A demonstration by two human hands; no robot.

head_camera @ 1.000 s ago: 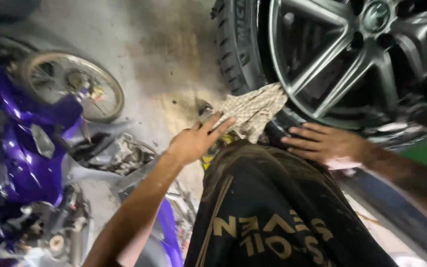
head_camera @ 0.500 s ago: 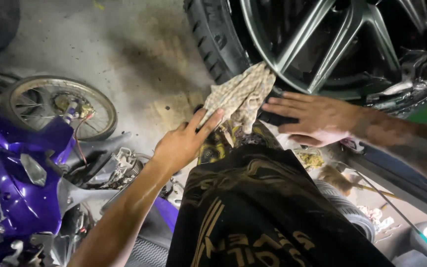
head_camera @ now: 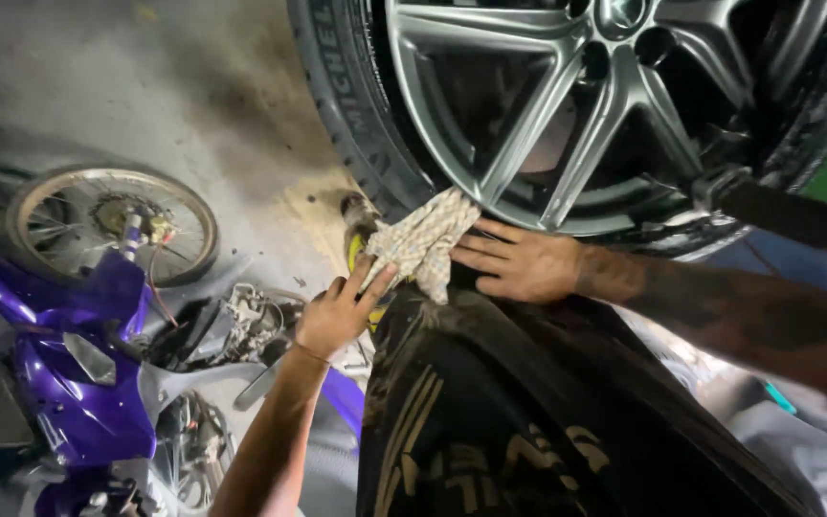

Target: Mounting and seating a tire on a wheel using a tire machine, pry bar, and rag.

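1. The left hand [head_camera: 340, 311] comes up from the lower middle with the fingers spread and loosely curled. The fingertips press on the lower left edge of the patterned rag [head_camera: 423, 241], more a pinch against it than a full fist.

2. The right hand [head_camera: 519, 263] comes in from the right, lying flat with the palm down and the fingers straight and held together. The fingertips touch the rag's right side, and I see nothing clamped inside this hand.

3. The rag lies between the two hands, up and to the right of the left hand and just left of the right fingertips. Both hands touch it. The right hand is slightly nearer its upper end.

4. The rag's long axis runs on a diagonal from lower left to upper right. The upper end points at the alloy wheel [head_camera: 576, 105] and sits against the lower rim where the tyre [head_camera: 346, 115] meets the metal. The lower end bunches above the black garment [head_camera: 528, 412] that covers the person's knee.

5. Something yellow [head_camera: 353, 251] shows behind the rag's lower left edge. It is too hidden to make out, and may be a small tin or cap.

6. A purple motorbike [head_camera: 69, 383] stands well off to the left on the stained concrete floor [head_camera: 145, 86], its spoked wheel [head_camera: 112, 225] turned towards the tyre.
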